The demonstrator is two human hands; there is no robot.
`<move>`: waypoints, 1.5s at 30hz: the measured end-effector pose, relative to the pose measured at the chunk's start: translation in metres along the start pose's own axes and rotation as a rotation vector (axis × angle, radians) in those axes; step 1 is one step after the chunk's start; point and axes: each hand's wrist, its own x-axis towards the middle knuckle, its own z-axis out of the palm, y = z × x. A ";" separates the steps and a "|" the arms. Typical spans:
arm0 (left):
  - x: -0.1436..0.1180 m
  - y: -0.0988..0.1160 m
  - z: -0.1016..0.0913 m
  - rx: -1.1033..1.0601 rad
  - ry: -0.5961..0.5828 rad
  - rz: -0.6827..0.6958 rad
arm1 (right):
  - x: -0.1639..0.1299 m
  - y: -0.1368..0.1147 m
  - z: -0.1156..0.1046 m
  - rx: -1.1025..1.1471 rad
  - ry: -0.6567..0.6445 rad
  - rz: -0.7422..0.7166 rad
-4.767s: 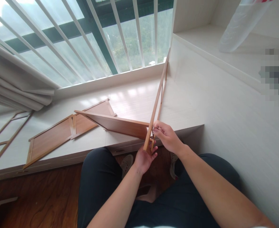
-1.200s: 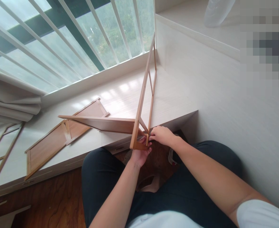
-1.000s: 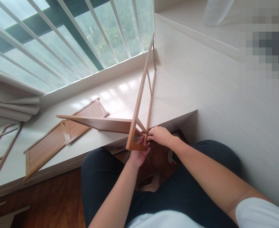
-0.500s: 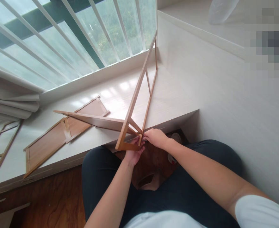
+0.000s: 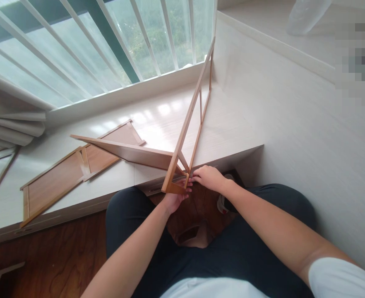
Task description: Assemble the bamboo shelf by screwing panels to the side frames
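Observation:
A long wooden frame [image 5: 186, 122] with crossbars stands on its edge on the white ledge, its near end jutting over the ledge front. A wooden shelf panel [image 5: 133, 155] meets it near that end, at an angle to the left. My left hand [image 5: 176, 199] is wrapped under the frame's near corner, its fingers partly hidden behind the wood. At the outer side of the same joint, my right hand [image 5: 207, 177] pinches something too small to make out.
Another wooden panel [image 5: 55, 182] lies flat on the ledge [image 5: 232, 124], and a second open frame [image 5: 2, 174] lies at the far left. A grey curtain [image 5: 11, 111] hangs beside the barred window. A white wall [image 5: 294, 124] rises at the right. My knees flank the joint.
The view has shifted slightly, and the frame and both hands appear a little further right. Both hands stay at the same joint.

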 end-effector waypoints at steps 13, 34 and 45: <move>0.018 0.009 0.002 0.007 -0.209 -0.093 | -0.020 0.013 0.005 0.179 0.111 0.111; 0.031 0.014 0.017 -0.109 -0.236 -0.180 | -0.055 0.000 0.041 0.392 0.595 0.191; 0.027 0.014 0.018 -0.079 -0.208 -0.111 | -0.051 0.002 0.054 0.479 0.587 0.156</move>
